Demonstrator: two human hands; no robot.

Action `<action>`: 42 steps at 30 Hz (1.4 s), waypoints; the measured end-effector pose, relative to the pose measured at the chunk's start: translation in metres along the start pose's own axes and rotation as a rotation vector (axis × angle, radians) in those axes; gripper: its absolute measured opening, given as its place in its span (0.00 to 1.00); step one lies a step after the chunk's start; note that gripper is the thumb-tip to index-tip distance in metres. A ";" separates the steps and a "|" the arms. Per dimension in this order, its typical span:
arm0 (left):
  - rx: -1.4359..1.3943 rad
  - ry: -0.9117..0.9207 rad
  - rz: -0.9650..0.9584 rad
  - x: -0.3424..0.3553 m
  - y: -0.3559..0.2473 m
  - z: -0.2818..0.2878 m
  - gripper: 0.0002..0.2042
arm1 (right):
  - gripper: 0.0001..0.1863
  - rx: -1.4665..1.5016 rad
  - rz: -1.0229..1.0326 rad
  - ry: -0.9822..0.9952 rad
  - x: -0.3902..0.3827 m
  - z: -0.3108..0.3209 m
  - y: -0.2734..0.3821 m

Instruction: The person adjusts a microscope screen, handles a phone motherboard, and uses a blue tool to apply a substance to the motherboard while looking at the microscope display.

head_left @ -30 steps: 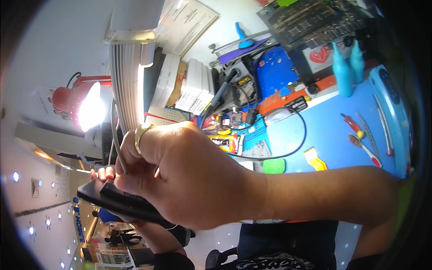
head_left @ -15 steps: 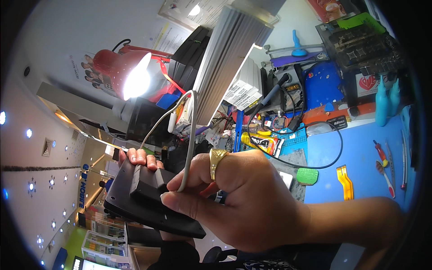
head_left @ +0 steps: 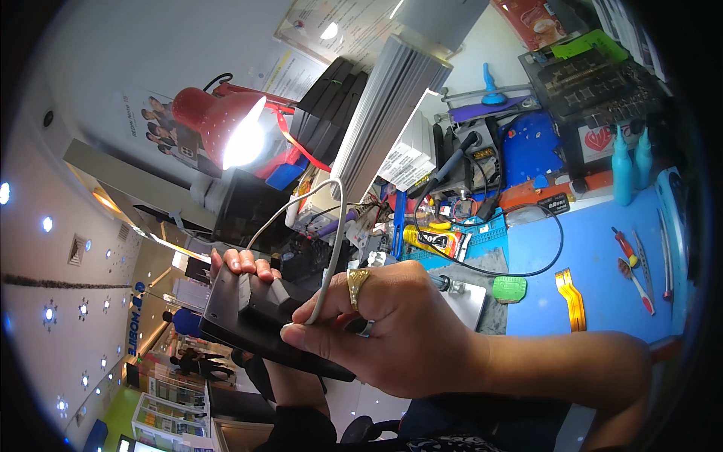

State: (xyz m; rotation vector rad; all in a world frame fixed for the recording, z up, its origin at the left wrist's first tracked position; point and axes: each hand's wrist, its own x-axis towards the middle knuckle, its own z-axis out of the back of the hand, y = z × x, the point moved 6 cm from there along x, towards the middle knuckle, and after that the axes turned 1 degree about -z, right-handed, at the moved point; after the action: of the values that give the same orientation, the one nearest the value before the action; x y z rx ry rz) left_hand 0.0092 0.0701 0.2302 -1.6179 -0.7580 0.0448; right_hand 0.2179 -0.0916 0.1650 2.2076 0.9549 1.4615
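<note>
My left hand grips a flat black device by its far edge, fingers curled over a raised block on it; the thumb is hidden. Over that same device my right hand, wearing a gold ring, pinches a pale grey cable between thumb and index finger. The cable arches up from the pinch and drops back behind the device. Whether its end is plugged into the device I cannot tell.
A lit red lamp and grey light bar stand above. Rightward, a blue mat carries small tools and an orange flex strip; blue bottles stand behind. People are in the background at left.
Since a second ago the view has shifted, and the bench sits further right in it. My right hand has shifted right in the picture, uncovering my left fingers and the cable's loop.
</note>
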 end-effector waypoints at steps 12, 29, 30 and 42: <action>0.050 -0.193 -0.145 -0.002 0.009 -0.002 0.27 | 0.15 -0.135 0.355 -0.122 0.000 0.012 0.001; 0.093 -0.342 -0.148 0.002 0.007 0.028 0.29 | 0.09 0.098 0.021 -0.071 0.002 0.020 0.007; 0.095 -0.355 -0.140 0.002 0.006 0.030 0.29 | 0.09 0.071 0.056 -0.064 0.002 0.022 0.008; 0.028 -0.269 -0.057 0.010 0.010 0.026 0.27 | 0.12 -0.125 0.340 -0.058 0.001 0.019 -0.004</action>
State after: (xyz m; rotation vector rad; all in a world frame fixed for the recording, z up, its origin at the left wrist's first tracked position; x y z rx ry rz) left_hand 0.0097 0.0974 0.2197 -1.5800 -1.0047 0.2347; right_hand 0.2337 -0.0868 0.1556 2.3871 0.4699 1.5388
